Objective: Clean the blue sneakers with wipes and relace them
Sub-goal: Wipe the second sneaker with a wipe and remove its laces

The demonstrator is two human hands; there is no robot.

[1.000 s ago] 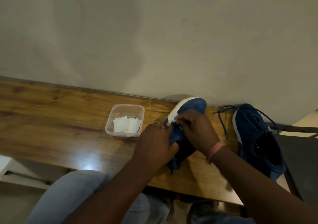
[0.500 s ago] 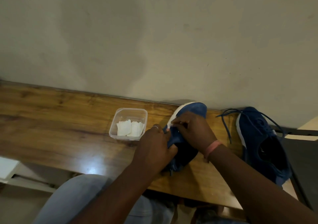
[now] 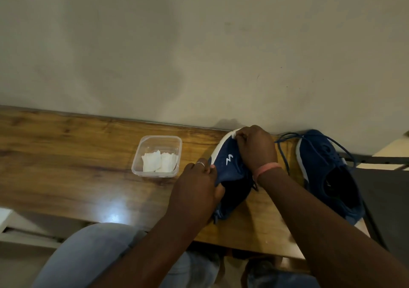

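knee (image 3: 88,254): grey trouser leg, lower left of frame, under the table edge.
table (image 3: 66,166): wood top, runs across mid frame against the wall.
left hand (image 3: 197,190): centre frame, fingers curled round the heel side of the shoe, thumb tucked at the collar; grips it steady. Ring on one finger.
shoe (image 3: 230,170): blue sneaker, centre right, tipped on its side so the white logo faces up, toe toward the wall. A dark lace end hangs at its right side under the wrist.
right hand (image 3: 254,148): over the toe, fingers curled and pinching a small white bit, likely a wipe (image 3: 234,135), against the white toe edge. Pink band on the wrist.
change: right hand has slid up from mid shoe to the toe tip since a second ago; left hand has dropped back toward the heel, baring the logo side.
meaning: wiping seems to have reached the toe rim of this shoe; cleaning still in hand, relacing not begun.
tub (image 3: 137,166): clear plastic, left of the shoe, near but apart; two folded white wipes inside.
second shoe (image 3: 321,166): right of frame, upright, laces loose and trailing toward the wall; untouched.
wall (image 3: 199,44): plain, fills the upper frame.
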